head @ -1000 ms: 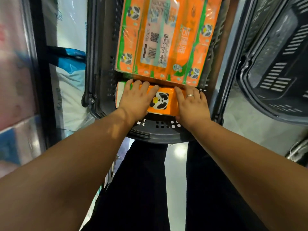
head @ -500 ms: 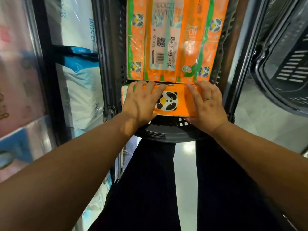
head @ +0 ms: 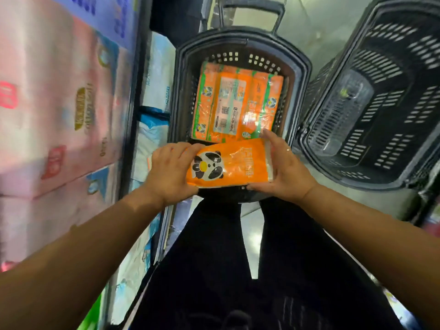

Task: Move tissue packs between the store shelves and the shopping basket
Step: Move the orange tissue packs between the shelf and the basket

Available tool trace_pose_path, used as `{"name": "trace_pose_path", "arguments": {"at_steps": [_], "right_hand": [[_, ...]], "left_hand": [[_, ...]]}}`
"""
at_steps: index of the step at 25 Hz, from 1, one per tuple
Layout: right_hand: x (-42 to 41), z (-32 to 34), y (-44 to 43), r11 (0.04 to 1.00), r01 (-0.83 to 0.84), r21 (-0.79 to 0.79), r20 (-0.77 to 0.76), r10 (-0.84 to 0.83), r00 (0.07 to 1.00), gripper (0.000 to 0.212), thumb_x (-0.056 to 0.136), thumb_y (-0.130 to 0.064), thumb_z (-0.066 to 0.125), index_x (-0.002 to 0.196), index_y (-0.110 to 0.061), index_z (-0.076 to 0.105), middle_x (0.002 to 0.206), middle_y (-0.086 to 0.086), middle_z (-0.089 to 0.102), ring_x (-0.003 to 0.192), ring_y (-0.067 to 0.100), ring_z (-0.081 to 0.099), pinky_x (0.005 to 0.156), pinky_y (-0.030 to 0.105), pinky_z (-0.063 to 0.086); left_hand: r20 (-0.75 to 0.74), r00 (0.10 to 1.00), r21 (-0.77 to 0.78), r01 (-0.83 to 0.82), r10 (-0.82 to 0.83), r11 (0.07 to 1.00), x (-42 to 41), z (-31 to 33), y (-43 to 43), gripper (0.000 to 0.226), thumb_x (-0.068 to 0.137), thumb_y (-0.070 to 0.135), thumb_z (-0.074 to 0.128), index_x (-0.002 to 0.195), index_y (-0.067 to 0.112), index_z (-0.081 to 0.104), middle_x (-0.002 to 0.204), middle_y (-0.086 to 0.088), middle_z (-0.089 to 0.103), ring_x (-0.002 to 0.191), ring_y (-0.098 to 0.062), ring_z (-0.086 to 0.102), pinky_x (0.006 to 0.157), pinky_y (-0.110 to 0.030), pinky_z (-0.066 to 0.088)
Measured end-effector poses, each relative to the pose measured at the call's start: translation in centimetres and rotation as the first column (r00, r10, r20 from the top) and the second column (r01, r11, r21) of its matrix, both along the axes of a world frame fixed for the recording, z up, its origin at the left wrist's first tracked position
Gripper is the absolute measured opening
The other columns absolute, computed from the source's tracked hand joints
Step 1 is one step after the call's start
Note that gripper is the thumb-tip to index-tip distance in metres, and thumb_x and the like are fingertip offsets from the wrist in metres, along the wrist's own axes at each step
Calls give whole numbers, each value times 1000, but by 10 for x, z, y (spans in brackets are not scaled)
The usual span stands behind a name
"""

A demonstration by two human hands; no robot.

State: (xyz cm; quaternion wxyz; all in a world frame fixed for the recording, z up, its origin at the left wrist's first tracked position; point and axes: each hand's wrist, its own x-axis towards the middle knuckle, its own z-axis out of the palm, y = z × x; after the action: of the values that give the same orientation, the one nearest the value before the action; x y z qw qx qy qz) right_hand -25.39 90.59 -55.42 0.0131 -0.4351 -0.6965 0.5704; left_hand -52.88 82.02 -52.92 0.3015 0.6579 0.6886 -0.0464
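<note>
Orange panda tissue pack [head: 229, 164] clamped between both hands over near rim of basket [head: 300, 75]: L hand [head: 170, 171] at pack's 9 o'clock end, R hand [head: 283, 167] at 3. Larger orange multipack [head: 237, 103] lies in basket at 12. Shelf packs [head: 59, 115] close at 9; second basket [head: 381, 101] at 2.

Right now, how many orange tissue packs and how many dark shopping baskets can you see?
Orange tissue packs: 2, the small panda pack held by the left hand and right hand, and the large multipack lying in the near basket.
Dark shopping baskets: 2, the near basket and the empty-looking basket to its right.
Total: 4.
</note>
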Motion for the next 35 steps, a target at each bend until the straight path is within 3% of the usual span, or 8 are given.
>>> {"name": "trace_pose_path", "arguments": {"at_steps": [5,9,13,15,19,24,29,35], "right_hand": [[-3,64,56,972,75,-222,-136,-107,985,88,64,-35,87,141,-21,45,136,-8,51,122,-8,48,102,16,39],[-12,98,86,991,54,-125,-149,-73,986,78,59,-62,83,128,-45,50,136,2,49,130,21,48,108,44,40],[-17,122,108,987,-111,116,98,100,990,112,48,-76,75,145,-40,34,149,12,35,143,27,27,117,48,25],[-24,145,107,1000,-28,-11,5,28,1000,113,55,-47,87,148,-29,25,144,8,40,137,13,38,112,29,30],[-35,172,86,932,13,-363,-77,-44,996,110,61,-29,91,148,-15,26,131,7,59,117,22,60,101,51,48],[-68,222,43,893,-225,-389,-236,140,962,60,84,-11,75,135,-18,44,116,5,70,106,23,68,85,37,58],[-99,266,-13,879,-333,-342,-308,229,923,62,80,-16,76,133,-27,47,116,1,70,104,21,69,87,46,55],[-126,313,-94,903,-378,-203,-357,291,888,77,66,-35,82,133,-32,44,114,-5,70,104,15,68,90,42,53]], "left_hand": [[314,770,-111,-551,556,827,11,72,-17,88,49,40,80,129,31,45,115,7,57,105,-11,57,94,-34,46],[486,355,-270,-808,799,523,46,132,-24,89,45,24,85,123,32,42,108,15,61,89,12,60,77,-7,45],[611,-74,-397,-890,789,224,82,166,-46,93,38,26,86,124,23,50,107,-2,71,95,-20,70,78,-36,56],[635,-264,-476,-874,726,99,93,180,-60,96,37,21,88,126,17,51,110,-10,71,97,-33,69,77,-47,57],[625,-551,-643,-765,553,-36,105,205,-90,97,44,9,89,131,16,47,117,-17,67,100,-42,66,74,-51,57],[654,-616,-643,-759,438,-107,105,229,-141,86,53,12,82,131,24,48,117,-14,68,103,-38,66,77,-48,58],[678,-541,-516,-832,497,-203,111,260,-200,42,93,1,52,117,35,52,103,2,74,96,-24,71,84,-44,54],[713,-473,-312,-875,518,-371,106,300,-278,46,78,59,54,121,48,45,108,12,71,98,-16,70,82,-43,57]]}}
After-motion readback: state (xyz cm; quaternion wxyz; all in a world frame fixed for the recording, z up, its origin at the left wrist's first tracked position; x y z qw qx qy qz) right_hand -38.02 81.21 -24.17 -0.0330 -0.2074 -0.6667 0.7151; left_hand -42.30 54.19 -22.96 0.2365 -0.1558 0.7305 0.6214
